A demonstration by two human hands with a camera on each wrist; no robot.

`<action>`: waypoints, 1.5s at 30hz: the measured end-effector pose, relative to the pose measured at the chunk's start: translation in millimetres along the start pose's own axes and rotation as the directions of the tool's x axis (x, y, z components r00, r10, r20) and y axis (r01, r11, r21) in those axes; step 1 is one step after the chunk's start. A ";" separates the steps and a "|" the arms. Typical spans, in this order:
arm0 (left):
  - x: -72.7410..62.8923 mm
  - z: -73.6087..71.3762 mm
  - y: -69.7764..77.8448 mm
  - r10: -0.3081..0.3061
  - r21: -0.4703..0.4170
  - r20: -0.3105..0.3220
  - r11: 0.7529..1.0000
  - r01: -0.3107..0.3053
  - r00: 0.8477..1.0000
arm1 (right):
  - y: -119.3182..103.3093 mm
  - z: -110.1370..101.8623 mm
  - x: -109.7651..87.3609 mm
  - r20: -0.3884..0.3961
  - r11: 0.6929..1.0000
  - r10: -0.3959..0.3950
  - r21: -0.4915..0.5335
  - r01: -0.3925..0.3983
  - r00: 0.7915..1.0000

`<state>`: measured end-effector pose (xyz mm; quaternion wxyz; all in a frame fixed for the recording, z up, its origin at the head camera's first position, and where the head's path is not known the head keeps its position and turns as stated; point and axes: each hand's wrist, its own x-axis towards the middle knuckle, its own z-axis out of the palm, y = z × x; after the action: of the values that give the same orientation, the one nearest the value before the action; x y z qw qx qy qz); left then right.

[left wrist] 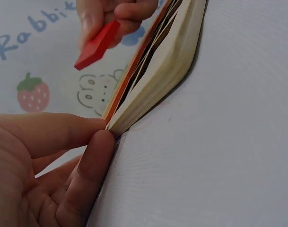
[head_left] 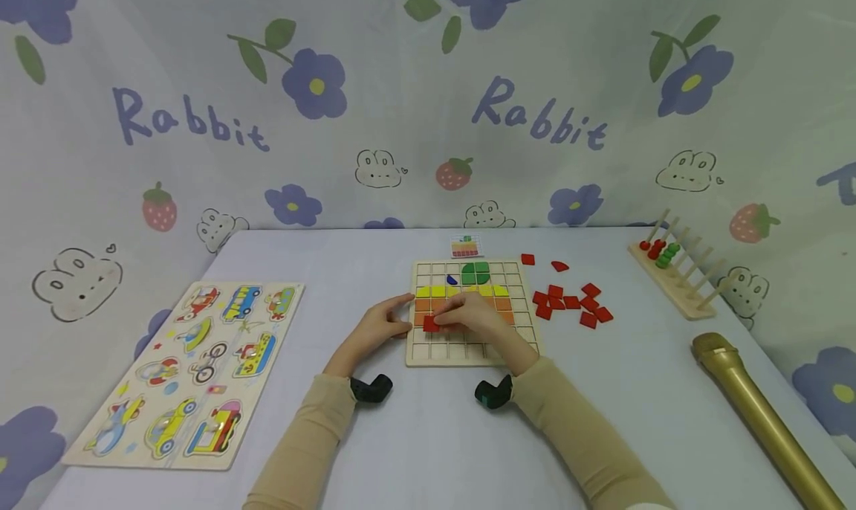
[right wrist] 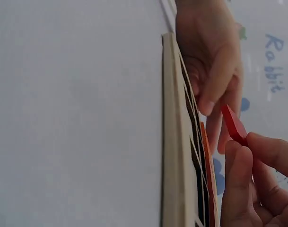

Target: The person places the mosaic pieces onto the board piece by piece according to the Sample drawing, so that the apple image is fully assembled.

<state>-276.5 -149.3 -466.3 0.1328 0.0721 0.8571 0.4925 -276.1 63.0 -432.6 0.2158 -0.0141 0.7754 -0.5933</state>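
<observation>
A wooden grid board lies in front of me, with green pieces, a row of yellow pieces and a row of orange squares set in it. Between thumb and fingertips my right hand pinches a red square tile, held above the board's left part; the tile is tilted in the right wrist view. At the board's left edge rests my left hand, its thumb and forefinger touching the rim. A small blue piece shows beside the green ones.
Several loose red tiles lie right of the board. A picture card sits behind it. On the left is a vehicle puzzle; on the right, a bead-and-peg stand and a gold microphone.
</observation>
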 end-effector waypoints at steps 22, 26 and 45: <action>0.2 -2.3 1.8 0.042 -0.028 0.025 0.999 -0.041 0.999 | -0.8 27.9 -1.2 -0.007 0.945 -0.145 -0.298 0.136 0.989; -0.3 -2.4 1.7 0.048 -0.025 0.026 0.999 -0.047 0.998 | -0.3 29.0 -1.2 0.007 0.905 -0.195 -0.385 0.183 0.981; -0.4 -0.2 1.7 -0.006 -0.023 -0.001 1.000 0.006 1.000 | 0.7 -41.0 -6.1 -0.153 0.967 -0.099 -0.249 0.058 0.983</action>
<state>-276.2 -148.8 -464.6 0.1345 0.0676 0.8518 0.5018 -284.8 102.3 -423.0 0.1242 -0.0224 0.8564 -0.5007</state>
